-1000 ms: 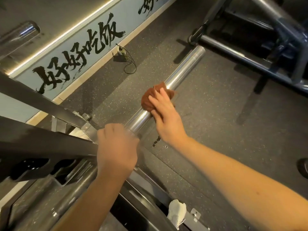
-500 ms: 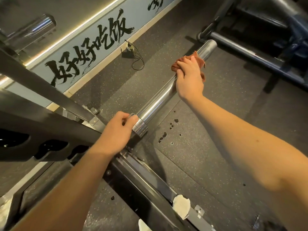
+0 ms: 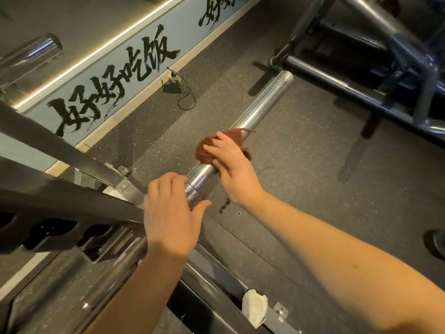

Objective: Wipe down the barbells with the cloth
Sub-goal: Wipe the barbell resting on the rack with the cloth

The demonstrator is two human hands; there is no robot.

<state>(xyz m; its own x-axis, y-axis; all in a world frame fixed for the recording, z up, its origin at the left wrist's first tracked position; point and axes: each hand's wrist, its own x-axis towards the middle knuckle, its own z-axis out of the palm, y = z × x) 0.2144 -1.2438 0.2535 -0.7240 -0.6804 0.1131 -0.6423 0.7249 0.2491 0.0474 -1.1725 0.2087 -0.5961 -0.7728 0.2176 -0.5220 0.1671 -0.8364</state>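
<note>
Barbell [image 3: 260, 107]: head view. Chrome sleeve runs from frame ctr out toward 1 o'clock, free end near machine tubing. Inner end meets rack at 8 o'clock.
Cloth [image 3: 204, 150]: reddish-brown, bunched, draped over sleeve at about frame ctr.
R hand [image 3: 231, 167]: on top of cloth, fingers curled over it, thumb on near side of bar. Clamps cloth to sleeve.
L hand [image 3: 168, 213]: near cloth, at its 7 o'clock. Fingers curled over bar collar, thumb out toward 3 o'clock under it. Wrapped round collar.
Rack [image 3: 60, 196]: dark steel w/ cut-out notches, 9 o'clock side.
Floor [image 3: 313, 177]: dark speckled rubber. Dark spots [image 3: 225, 204] just under R wrist.
Wall band [image 3: 134, 61]: pale blue, black brush lettering, 11 o'clock.
Plug + lead [image 3: 174, 79]: on floor by skirting, 11 o'clock of cloth.
2nd bar [image 3: 36, 49]: chrome end, 10 o'clock corner.
Machine frame [image 3: 337, 84]: dark tubing, 1–2 o'clock.
White item [image 3: 254, 307]: 6 o'clock, on rack base. Can't tell what.
</note>
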